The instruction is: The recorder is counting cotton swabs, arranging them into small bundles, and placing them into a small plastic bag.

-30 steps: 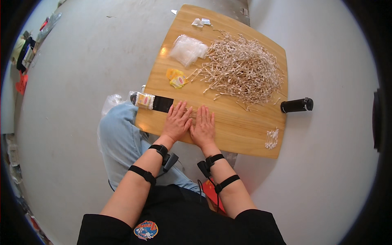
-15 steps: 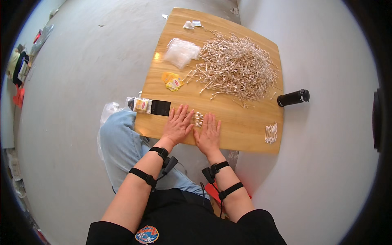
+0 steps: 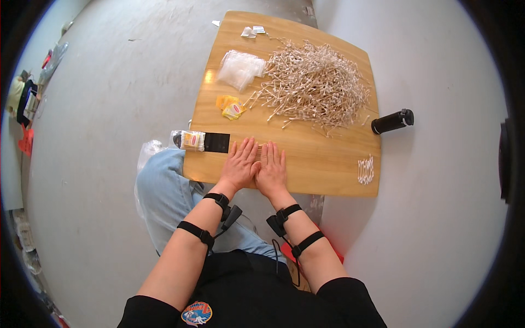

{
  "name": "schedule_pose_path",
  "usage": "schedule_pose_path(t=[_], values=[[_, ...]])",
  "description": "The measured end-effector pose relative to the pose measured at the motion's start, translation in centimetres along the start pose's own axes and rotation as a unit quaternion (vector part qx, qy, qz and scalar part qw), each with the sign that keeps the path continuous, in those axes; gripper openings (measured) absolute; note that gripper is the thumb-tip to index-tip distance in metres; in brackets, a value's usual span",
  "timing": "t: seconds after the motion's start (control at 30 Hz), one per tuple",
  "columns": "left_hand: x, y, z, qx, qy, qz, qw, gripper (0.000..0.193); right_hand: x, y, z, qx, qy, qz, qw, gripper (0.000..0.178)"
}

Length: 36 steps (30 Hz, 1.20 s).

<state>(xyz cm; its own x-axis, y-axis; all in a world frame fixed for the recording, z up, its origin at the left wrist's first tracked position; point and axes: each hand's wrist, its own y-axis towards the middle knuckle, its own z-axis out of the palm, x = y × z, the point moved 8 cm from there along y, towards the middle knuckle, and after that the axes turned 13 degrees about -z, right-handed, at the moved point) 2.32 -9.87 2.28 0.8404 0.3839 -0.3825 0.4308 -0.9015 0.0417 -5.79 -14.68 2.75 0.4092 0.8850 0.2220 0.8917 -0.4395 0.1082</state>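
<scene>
Between flat hands (image 3: 239,168), slender swabs (image 3: 258,153)

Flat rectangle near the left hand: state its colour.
The flat rectangle is black, clearest in the head view.

The swabs (image 3: 320,82) are tan and white, the bottle (image 3: 391,122) black.

L fingers (image 3: 247,148) & R fingers (image 3: 270,153) straight, flat, adj., fwd
</scene>
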Motion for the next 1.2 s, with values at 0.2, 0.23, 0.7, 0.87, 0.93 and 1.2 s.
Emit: schedule_pose_path(t=[0.2, 0.23, 0.7, 0.87, 0.93, 1.2], values=[[0.0, 0.1, -0.2, -0.011, -0.009, -0.004, 1.0, 0.056, -0.8, 0.0, -0.7, -0.036, 0.021, 0.028, 0.999, 0.069], [0.0, 0.1, 0.0, -0.004, -0.007, -0.01, 1.0, 0.056, -0.8, 0.0, -0.7, -0.02, 0.014, 0.015, 1.0, 0.071], [0.2, 0.1, 0.0, 0.002, 0.002, -0.019, 1.0, 0.055, -0.9, -0.5, -1.5, -0.119, 0.067, -0.018, 0.99, 0.059], [0.4, 0.1, 0.1, -0.007, -0.029, -0.019, 0.999, 0.054, -1.4, -0.6, -1.9, -0.152, 0.09, -0.016, 0.984, 0.048], [0.2, 0.1, -0.1, -0.008, -0.03, -0.017, 0.999, 0.053, -2.4, -0.7, -2.2, -0.174, 0.118, -0.018, 0.977, 0.041], [0.3, 0.2, -0.2, -0.015, -0.031, -0.019, 0.999, 0.051, -4.5, 2.3, -4.7, -0.173, 0.162, -0.072, 0.969, 0.012]])
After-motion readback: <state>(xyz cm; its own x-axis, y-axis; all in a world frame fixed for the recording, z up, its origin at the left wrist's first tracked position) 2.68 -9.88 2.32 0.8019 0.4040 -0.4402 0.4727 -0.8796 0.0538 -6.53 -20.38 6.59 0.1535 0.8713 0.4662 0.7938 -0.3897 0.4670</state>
